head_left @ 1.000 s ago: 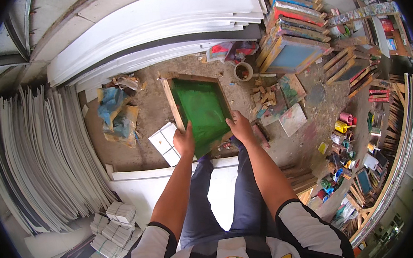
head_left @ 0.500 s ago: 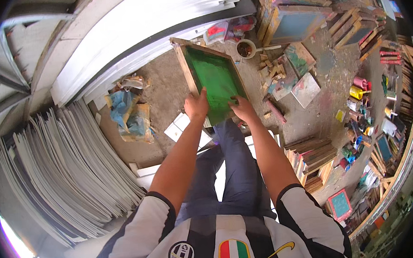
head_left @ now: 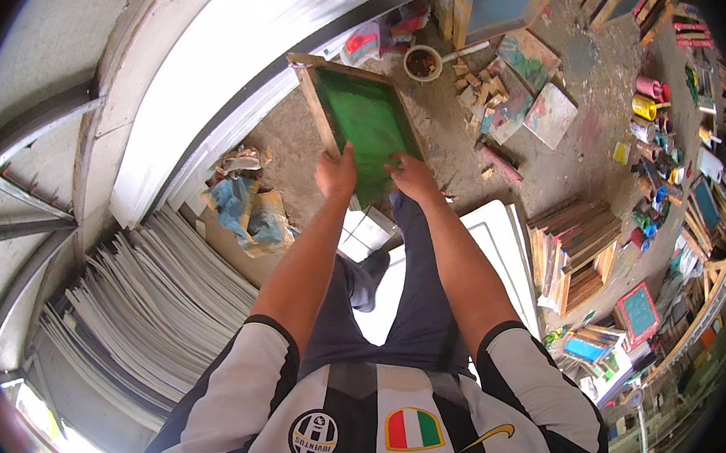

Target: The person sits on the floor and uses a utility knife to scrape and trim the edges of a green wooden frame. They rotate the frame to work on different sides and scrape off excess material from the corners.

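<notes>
A wooden screen-printing frame (head_left: 370,123) with green-stained mesh is held out in front of me, tilted. My left hand (head_left: 336,176) is closed around its left side close to the near corner, the thumb lying along the inner edge. At the near right part of the frame, my right hand (head_left: 411,177) is closed on it, with the fingertips over the green surface. The undersides of both grips are hidden. Below the frame lies a white sheet-like piece (head_left: 363,233) on the floor, near my feet.
Tall stacked sheets (head_left: 166,299) stand on the left. A white panel (head_left: 489,243) is beneath my legs. Ahead are a round pot (head_left: 423,63) and wood scraps (head_left: 481,92); crumpled blue-brown wrapping (head_left: 253,213) lies left. Wooden frames (head_left: 579,245) and paint containers (head_left: 645,107) occupy the right.
My view has shifted and turned, so the floor items sit differently and more of the white panel shows. Both hands still hold the screen-printing frame. My legs have moved further apart.
</notes>
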`<move>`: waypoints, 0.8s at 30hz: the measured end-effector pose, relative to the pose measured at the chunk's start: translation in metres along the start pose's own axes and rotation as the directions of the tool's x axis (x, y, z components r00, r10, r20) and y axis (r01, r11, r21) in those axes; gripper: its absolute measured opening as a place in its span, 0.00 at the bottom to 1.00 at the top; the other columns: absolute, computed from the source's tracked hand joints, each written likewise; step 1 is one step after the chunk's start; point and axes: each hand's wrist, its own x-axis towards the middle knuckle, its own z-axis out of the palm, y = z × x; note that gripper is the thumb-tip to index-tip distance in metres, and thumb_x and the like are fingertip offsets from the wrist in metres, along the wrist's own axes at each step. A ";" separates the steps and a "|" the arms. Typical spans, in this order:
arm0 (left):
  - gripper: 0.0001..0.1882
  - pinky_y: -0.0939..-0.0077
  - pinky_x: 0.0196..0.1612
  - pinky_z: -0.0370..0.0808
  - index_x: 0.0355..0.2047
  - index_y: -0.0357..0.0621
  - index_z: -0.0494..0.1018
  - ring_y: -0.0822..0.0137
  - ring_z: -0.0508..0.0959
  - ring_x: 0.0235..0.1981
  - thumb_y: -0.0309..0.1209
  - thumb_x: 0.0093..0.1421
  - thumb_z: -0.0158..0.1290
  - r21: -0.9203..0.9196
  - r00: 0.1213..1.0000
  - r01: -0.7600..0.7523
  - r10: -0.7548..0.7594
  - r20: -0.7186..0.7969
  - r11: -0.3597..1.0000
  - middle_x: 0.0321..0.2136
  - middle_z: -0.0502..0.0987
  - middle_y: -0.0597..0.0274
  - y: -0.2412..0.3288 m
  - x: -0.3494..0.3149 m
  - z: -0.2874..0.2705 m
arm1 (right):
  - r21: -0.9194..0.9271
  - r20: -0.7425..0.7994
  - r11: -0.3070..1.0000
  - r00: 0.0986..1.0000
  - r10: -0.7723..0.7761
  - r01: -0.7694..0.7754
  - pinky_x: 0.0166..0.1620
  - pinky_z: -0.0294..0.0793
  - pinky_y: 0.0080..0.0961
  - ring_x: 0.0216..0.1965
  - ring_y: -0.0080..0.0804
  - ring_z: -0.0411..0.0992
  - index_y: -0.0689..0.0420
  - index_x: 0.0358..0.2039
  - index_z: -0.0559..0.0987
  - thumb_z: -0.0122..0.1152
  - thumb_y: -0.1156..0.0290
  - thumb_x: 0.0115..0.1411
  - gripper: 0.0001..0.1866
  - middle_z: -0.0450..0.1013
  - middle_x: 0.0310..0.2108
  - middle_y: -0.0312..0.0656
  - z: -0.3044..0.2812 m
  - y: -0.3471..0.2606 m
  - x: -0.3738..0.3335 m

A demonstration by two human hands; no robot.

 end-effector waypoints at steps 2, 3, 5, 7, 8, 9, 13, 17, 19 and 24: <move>0.32 0.46 0.44 0.76 0.34 0.32 0.78 0.38 0.82 0.39 0.56 0.55 0.62 0.007 1.000 -0.014 0.014 -0.010 1.000 0.32 0.81 0.37 -0.009 0.006 -0.009 | 0.037 0.005 0.999 1.000 0.005 -0.005 0.57 0.74 0.44 0.56 0.54 0.74 0.56 0.58 0.75 0.59 0.53 0.66 0.26 0.76 0.54 0.55 0.013 -0.003 -0.003; 0.32 0.46 0.43 0.75 0.33 0.33 0.77 0.38 0.82 0.38 0.57 0.55 0.63 -0.011 1.000 -0.004 0.004 0.001 1.000 0.31 0.81 0.37 -0.014 0.011 -0.017 | 0.040 -0.012 0.999 1.000 -0.009 0.010 0.57 0.74 0.44 0.56 0.54 0.74 0.56 0.58 0.75 0.60 0.53 0.66 0.26 0.76 0.54 0.55 0.022 -0.003 -0.004; 0.32 0.45 0.41 0.75 0.31 0.33 0.77 0.38 0.81 0.35 0.57 0.54 0.63 -0.025 0.999 -0.033 0.032 -0.022 0.999 0.28 0.80 0.38 -0.030 0.018 -0.028 | 0.045 -0.048 0.998 0.998 -0.039 0.042 0.56 0.74 0.44 0.55 0.55 0.74 0.56 0.57 0.76 0.60 0.54 0.66 0.25 0.76 0.53 0.56 0.046 -0.001 -0.006; 0.32 0.45 0.40 0.75 0.30 0.34 0.77 0.38 0.81 0.33 0.57 0.54 0.64 -0.026 0.990 -0.115 0.112 -0.089 0.993 0.26 0.80 0.39 -0.049 0.029 -0.037 | 0.038 -0.084 0.998 0.995 -0.045 0.048 0.56 0.75 0.45 0.54 0.55 0.75 0.56 0.56 0.76 0.59 0.56 0.66 0.23 0.77 0.51 0.56 0.075 0.007 -0.003; 0.32 0.45 0.40 0.75 0.30 0.33 0.77 0.38 0.81 0.33 0.57 0.54 0.64 -0.055 0.991 -0.119 0.116 -0.062 0.991 0.26 0.79 0.39 -0.058 0.034 -0.044 | 0.033 -0.103 0.998 0.994 -0.047 0.051 0.55 0.75 0.45 0.54 0.55 0.75 0.56 0.55 0.77 0.59 0.57 0.66 0.22 0.78 0.50 0.55 0.091 0.010 -0.002; 0.32 0.45 0.39 0.75 0.30 0.33 0.77 0.38 0.81 0.33 0.57 0.54 0.64 -0.090 0.993 -0.113 0.110 -0.034 0.989 0.26 0.79 0.39 -0.068 0.038 -0.050 | 0.068 -0.163 0.997 0.986 -0.036 0.048 0.55 0.75 0.46 0.53 0.54 0.75 0.56 0.54 0.77 0.59 0.59 0.65 0.20 0.78 0.49 0.55 0.101 0.004 -0.008; 0.32 0.46 0.40 0.75 0.32 0.33 0.77 0.38 0.82 0.35 0.56 0.54 0.64 -0.070 0.989 -0.142 0.139 -0.041 0.987 0.28 0.80 0.38 -0.115 0.051 -0.080 | 0.085 -0.363 0.996 0.932 0.010 0.022 0.50 0.77 0.45 0.49 0.54 0.78 0.57 0.51 0.79 0.60 0.64 0.63 0.17 0.80 0.46 0.54 0.164 -0.007 -0.032; 0.32 0.45 0.40 0.76 0.33 0.32 0.77 0.37 0.82 0.36 0.56 0.55 0.64 -0.201 0.977 -0.213 0.206 -0.055 0.956 0.30 0.80 0.36 -0.182 0.082 -0.077 | 0.040 -0.501 0.997 0.862 0.076 -0.064 0.47 0.77 0.46 0.46 0.56 0.78 0.57 0.46 0.80 0.61 0.64 0.62 0.14 0.81 0.41 0.54 0.246 0.027 -0.019; 0.33 0.45 0.40 0.76 0.33 0.31 0.77 0.37 0.82 0.36 0.57 0.55 0.63 -0.132 0.985 -0.173 0.174 -0.008 0.976 0.30 0.80 0.36 -0.199 0.087 -0.083 | -0.135 -0.485 0.987 0.874 0.010 -0.086 0.48 0.77 0.46 0.46 0.56 0.78 0.57 0.47 0.80 0.65 0.63 0.60 0.17 0.81 0.41 0.54 0.284 0.059 -0.008; 0.33 0.48 0.35 0.75 0.32 0.31 0.77 0.38 0.82 0.31 0.57 0.56 0.63 -0.232 0.966 -0.256 0.243 -0.084 0.938 0.26 0.80 0.39 -0.270 0.102 -0.074 | -0.147 -0.374 0.968 0.918 0.135 -0.202 0.54 0.75 0.44 0.52 0.54 0.76 0.60 0.51 0.79 0.72 0.58 0.54 0.27 0.78 0.47 0.56 0.362 0.103 -0.005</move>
